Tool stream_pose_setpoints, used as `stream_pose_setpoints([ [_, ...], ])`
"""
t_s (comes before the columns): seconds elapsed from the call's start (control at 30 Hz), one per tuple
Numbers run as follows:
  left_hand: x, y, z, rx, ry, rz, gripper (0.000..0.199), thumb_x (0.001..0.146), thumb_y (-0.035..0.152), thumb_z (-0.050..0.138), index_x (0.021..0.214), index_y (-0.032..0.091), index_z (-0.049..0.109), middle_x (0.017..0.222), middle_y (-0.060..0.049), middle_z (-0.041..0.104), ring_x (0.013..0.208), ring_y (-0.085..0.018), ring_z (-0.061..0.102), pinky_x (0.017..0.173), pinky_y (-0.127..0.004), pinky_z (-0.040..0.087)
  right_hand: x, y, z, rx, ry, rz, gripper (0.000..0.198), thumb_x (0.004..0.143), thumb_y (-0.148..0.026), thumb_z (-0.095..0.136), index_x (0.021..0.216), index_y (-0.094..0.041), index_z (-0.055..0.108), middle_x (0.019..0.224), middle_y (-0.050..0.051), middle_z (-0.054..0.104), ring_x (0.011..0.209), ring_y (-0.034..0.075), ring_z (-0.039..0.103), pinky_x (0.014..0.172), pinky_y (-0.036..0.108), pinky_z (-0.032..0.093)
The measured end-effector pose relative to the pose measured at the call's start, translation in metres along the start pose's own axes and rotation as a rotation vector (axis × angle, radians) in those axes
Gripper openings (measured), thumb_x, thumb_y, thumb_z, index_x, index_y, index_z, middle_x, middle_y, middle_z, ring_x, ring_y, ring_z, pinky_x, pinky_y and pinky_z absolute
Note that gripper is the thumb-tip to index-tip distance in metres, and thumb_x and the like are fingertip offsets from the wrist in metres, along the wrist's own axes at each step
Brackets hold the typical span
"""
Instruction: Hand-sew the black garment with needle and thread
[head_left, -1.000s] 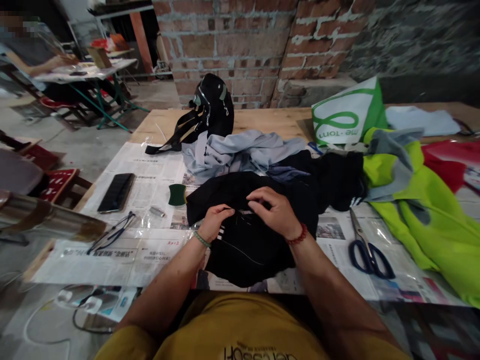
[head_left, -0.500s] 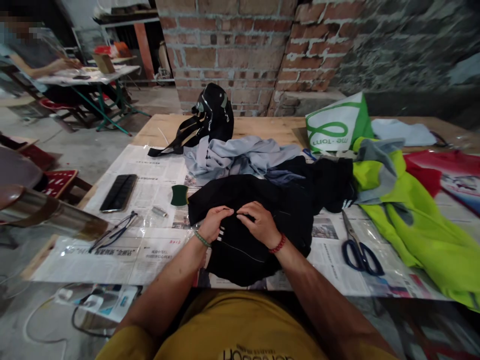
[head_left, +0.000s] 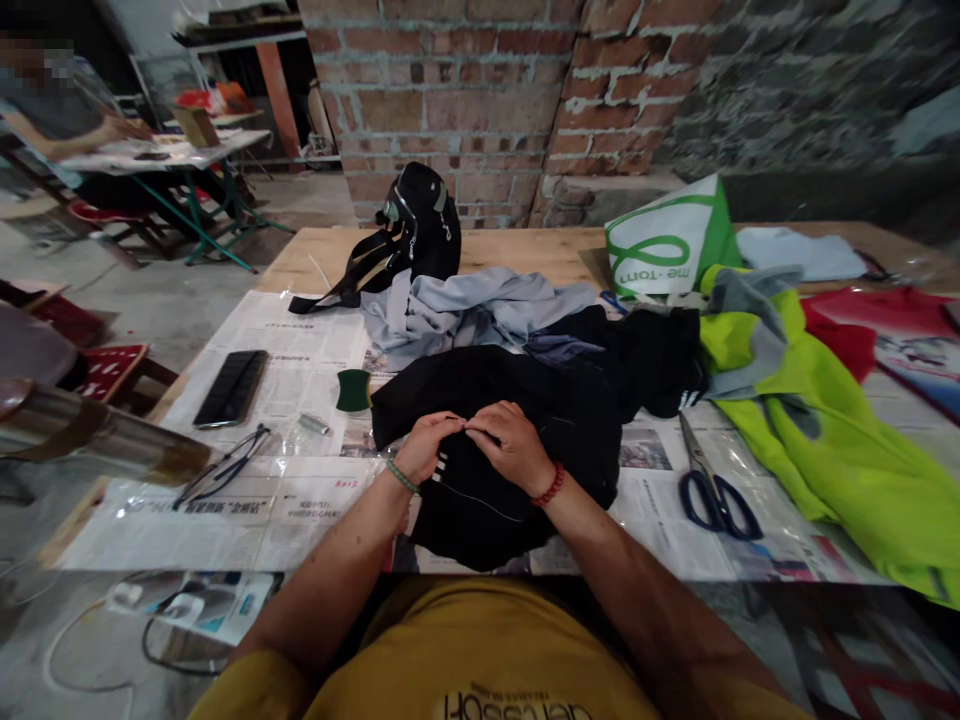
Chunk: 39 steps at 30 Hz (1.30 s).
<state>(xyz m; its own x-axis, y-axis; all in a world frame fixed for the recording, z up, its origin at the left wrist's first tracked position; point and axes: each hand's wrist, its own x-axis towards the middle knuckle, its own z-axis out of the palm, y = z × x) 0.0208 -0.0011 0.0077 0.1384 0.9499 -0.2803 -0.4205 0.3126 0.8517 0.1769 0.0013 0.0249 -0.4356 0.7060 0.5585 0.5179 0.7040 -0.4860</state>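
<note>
A black garment (head_left: 480, 515) with small white stripes and a thin pale seam line lies in front of me. Over its middle, my left hand (head_left: 427, 445) is pinched, thumb against forefinger. My right hand (head_left: 514, 447) is closed in a pinch too, its fingertips meeting those of the left. Whatever sits between the fingertips is too small to make out. Left of the garment are a green sponge-like pad (head_left: 353, 390) and a small spool of pale thread (head_left: 313, 424). Scissors with dark handles (head_left: 712, 490) lie to the right.
Newspaper under clear plastic covers the table. On the left are a phone (head_left: 231, 388), glasses (head_left: 225, 465) and a metal flask (head_left: 105, 430). Behind lie a grey cloth (head_left: 480, 310), a black bag (head_left: 424, 225) and a white-green bag (head_left: 671, 240); a yellow-green garment (head_left: 832, 440) is at right. Someone sits far left.
My right hand has moved left, closing the small gap, so its fingertips now touch those of my left hand. The whole view has shifted slightly.
</note>
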Motion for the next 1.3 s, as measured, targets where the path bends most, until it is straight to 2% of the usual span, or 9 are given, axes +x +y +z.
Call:
stream_pose_setpoints([
  [0.1, 0.001, 0.0, 0.0, 0.012, 0.001, 0.006, 0.015, 0.054, 0.024, 0.074, 0.061, 0.013, 0.067, 0.059, 0.0, 0.063, 0.058, -0.01, 0.054, 0.06, -0.021, 0.039, 0.001, -0.003, -0.001, -0.025, -0.004, -0.009, 0.012, 0.086, -0.023, 0.051, 0.085, -0.021, 0.063, 0.083, 0.005, 0.063, 0.079, 0.017, 0.054, 0.075, 0.034, 0.041],
  [0.2, 0.0, 0.001, -0.001, 0.013, -0.016, -0.029, 0.019, 0.055, 0.028, 0.075, 0.064, 0.014, 0.066, 0.055, 0.002, 0.06, 0.052, -0.008, 0.052, 0.053, -0.019, 0.038, 0.005, -0.007, -0.003, 0.063, 0.084, 0.027, 0.014, 0.087, -0.022, 0.047, 0.083, -0.021, 0.06, 0.083, 0.005, 0.061, 0.081, 0.017, 0.054, 0.076, 0.034, 0.043],
  [0.37, -0.002, 0.002, -0.001, 0.027, -0.036, -0.103, 0.027, 0.057, 0.037, 0.075, 0.068, 0.015, 0.063, 0.044, 0.007, 0.049, 0.035, -0.004, 0.041, 0.036, -0.017, 0.025, 0.009, -0.011, -0.002, 0.161, 0.128, 0.097, 0.012, 0.087, -0.023, 0.047, 0.082, -0.022, 0.058, 0.077, 0.003, 0.061, 0.078, 0.017, 0.055, 0.075, 0.032, 0.045],
  [0.57, 0.0, 0.001, -0.003, -0.001, -0.005, -0.038, 0.027, 0.055, 0.035, 0.077, 0.069, 0.016, 0.065, 0.054, 0.003, 0.058, 0.046, -0.006, 0.05, 0.044, -0.016, 0.036, 0.011, -0.006, 0.004, 0.208, 0.084, 0.246, 0.004, 0.08, -0.021, 0.053, 0.079, -0.021, 0.058, 0.076, 0.002, 0.061, 0.072, 0.015, 0.057, 0.069, 0.028, 0.046],
  [0.7, 0.0, 0.0, -0.002, 0.024, -0.035, -0.036, 0.028, 0.057, 0.037, 0.076, 0.069, 0.015, 0.064, 0.056, 0.003, 0.059, 0.048, -0.006, 0.051, 0.047, -0.017, 0.038, 0.013, -0.003, 0.005, 0.26, 0.08, 0.295, 0.004, 0.078, -0.022, 0.055, 0.077, -0.02, 0.057, 0.073, 0.001, 0.062, 0.069, 0.014, 0.057, 0.066, 0.026, 0.045],
  [0.93, -0.004, -0.001, 0.004, 0.074, -0.036, -0.024, 0.031, 0.057, 0.039, 0.076, 0.071, 0.014, 0.062, 0.055, 0.004, 0.057, 0.046, -0.006, 0.048, 0.046, -0.017, 0.036, 0.014, -0.007, 0.003, 0.315, 0.179, 0.352, 0.008, 0.08, -0.024, 0.053, 0.074, -0.02, 0.054, 0.066, -0.001, 0.059, 0.06, 0.011, 0.054, 0.059, 0.023, 0.043],
  [1.13, -0.003, -0.005, 0.001, 0.114, -0.01, -0.068, 0.031, 0.057, 0.04, 0.075, 0.068, 0.015, 0.061, 0.053, 0.004, 0.057, 0.042, -0.006, 0.047, 0.043, -0.018, 0.035, 0.04, 0.001, -0.028, 0.533, 0.384, 0.441, 0.009, 0.079, -0.027, 0.057, 0.076, -0.02, 0.053, 0.067, -0.002, 0.059, 0.063, 0.011, 0.056, 0.064, 0.024, 0.047],
  [1.2, -0.002, -0.005, 0.001, 0.129, -0.016, -0.056, 0.029, 0.058, 0.04, 0.074, 0.069, 0.016, 0.062, 0.053, 0.004, 0.057, 0.043, -0.006, 0.047, 0.043, -0.018, 0.036, 0.048, 0.001, -0.04, 0.675, 0.305, 0.44, 0.013, 0.078, -0.03, 0.06, 0.076, -0.02, 0.053, 0.066, -0.002, 0.059, 0.061, 0.01, 0.057, 0.061, 0.023, 0.048],
  [1.3, -0.001, -0.004, 0.001, 0.138, -0.004, 0.003, 0.025, 0.059, 0.038, 0.074, 0.068, 0.017, 0.065, 0.055, 0.004, 0.057, 0.047, -0.006, 0.049, 0.046, -0.017, 0.038, 0.055, -0.005, -0.049, 0.948, 0.059, 0.512, 0.021, 0.078, -0.037, 0.06, 0.08, -0.02, 0.049, 0.068, -0.001, 0.061, 0.061, 0.012, 0.061, 0.049, 0.022, 0.048],
])
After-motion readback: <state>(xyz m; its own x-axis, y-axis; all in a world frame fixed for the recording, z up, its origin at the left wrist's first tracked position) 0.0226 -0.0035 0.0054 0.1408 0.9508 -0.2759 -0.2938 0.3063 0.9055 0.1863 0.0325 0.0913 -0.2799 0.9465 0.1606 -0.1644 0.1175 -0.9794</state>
